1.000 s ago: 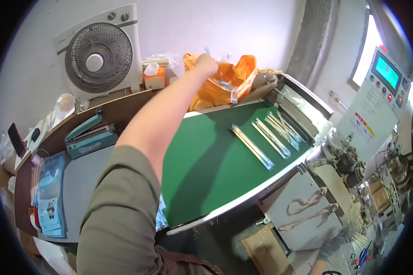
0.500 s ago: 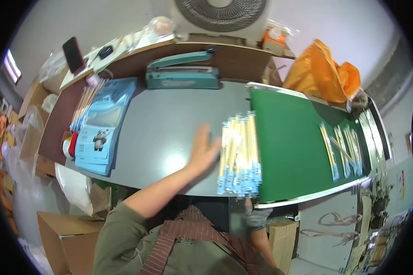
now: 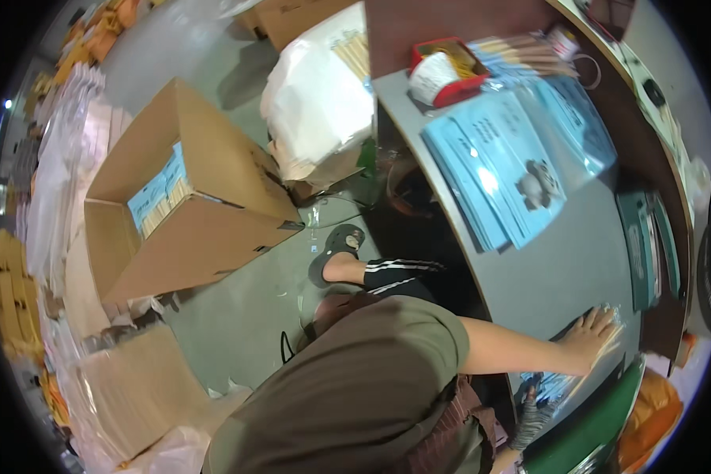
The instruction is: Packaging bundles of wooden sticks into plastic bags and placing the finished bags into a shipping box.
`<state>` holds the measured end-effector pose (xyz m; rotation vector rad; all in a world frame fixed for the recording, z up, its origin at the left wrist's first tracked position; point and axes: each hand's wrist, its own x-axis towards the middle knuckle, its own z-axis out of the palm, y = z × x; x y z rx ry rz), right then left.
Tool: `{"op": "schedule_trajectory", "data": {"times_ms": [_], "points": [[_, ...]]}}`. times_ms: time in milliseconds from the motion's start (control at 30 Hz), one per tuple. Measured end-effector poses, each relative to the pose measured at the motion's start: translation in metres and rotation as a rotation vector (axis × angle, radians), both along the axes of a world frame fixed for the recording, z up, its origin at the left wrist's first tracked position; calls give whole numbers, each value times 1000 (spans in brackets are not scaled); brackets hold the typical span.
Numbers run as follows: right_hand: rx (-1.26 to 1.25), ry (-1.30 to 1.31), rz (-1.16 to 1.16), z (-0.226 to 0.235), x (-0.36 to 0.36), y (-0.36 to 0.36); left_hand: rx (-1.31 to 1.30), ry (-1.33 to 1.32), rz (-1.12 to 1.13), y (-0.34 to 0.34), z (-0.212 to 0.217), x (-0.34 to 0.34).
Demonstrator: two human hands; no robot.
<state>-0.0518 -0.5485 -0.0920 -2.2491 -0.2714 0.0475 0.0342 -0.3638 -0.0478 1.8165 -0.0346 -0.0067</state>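
Observation:
At the lower right, a pile of wrapped chopsticks in clear and blue sleeves lies on the grey table. My left hand rests over the pile with its fingers stretched out. My right hand, in a grey striped glove, is at the blue ends of the pile by the table's near edge. Its thumb tip shows, but its other fingers are hidden. The green mat lies beside the pile.
Flat blue printed bags are stacked on the table, near a red box. A teal heat sealer stands at the back. On the floor, an open cardboard box holds chopstick packs; a white sack stands nearby.
My view has swung left, bringing the floor and boxes into sight. My left hand has gone from beside the chopsticks to on top of them. The right hand stays by their near end.

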Motion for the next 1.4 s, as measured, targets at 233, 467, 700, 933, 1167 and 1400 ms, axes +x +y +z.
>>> {"op": "schedule_trajectory", "data": {"times_ms": [233, 467, 700, 933, 1167, 1400], "points": [[53, -124, -167, 21, 7, -38, 109, -58, 99, 62, 7, -6], [-467, -613, -379, 10, 77, -12, 411, -279, 157, 71, 1, -7], [-454, -77, -498, -23, 128, -96, 678, -641, 754, 298, 59, 42], [-126, -153, -172, -11, 106, 87, 1140, -1, 880, 469, 1, 52], [545, 33, -150, 0, 93, 87, 1090, -21, 740, 474, 44, 62], [753, 144, -168, 5, 83, 86, 602, 74, 359, 461, 75, 49]]}}
